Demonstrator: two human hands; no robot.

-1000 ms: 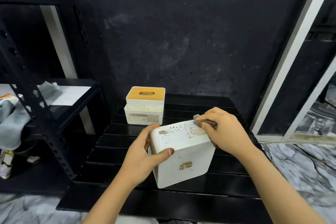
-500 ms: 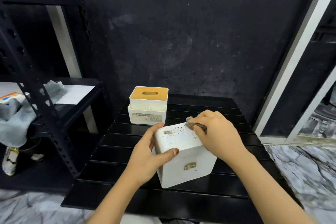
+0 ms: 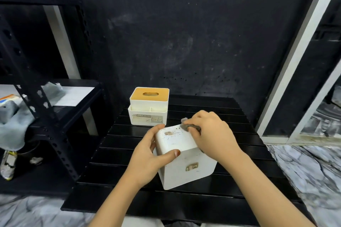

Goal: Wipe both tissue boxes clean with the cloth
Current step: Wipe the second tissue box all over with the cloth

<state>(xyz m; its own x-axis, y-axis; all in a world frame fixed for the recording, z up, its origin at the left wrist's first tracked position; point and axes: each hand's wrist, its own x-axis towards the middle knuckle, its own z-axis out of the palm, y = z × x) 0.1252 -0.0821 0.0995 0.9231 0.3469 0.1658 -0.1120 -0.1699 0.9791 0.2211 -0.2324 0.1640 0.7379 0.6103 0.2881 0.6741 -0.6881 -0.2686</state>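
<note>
While the left hand grips the near white plastic tissue box low in the centre of the frame, thumb across the front top edge and fingers curled round the left side, I note the box stands tipped on the black slatted table with its soiled upper face toward me. The right hand is curled round a small dark grey cloth, pressing it to the far right corner of that face. Against the view of a second ago, the cloth has travelled leftward along the far edge, and the brown streaks formerly seen at the right of the face are no longer visible; a brown patch and scattered specks remain at the upper left of the face, and a brown mark shows on the front panel. I judge the first box part-cleaned only. The second white tissue holder with a tan wooden lid sits just behind, left of centre, apart from both hands and untouched. A black metal shelf with pale rags occupies the left of the frame. Next strokes should, in my judgement, carry on leftward.
</note>
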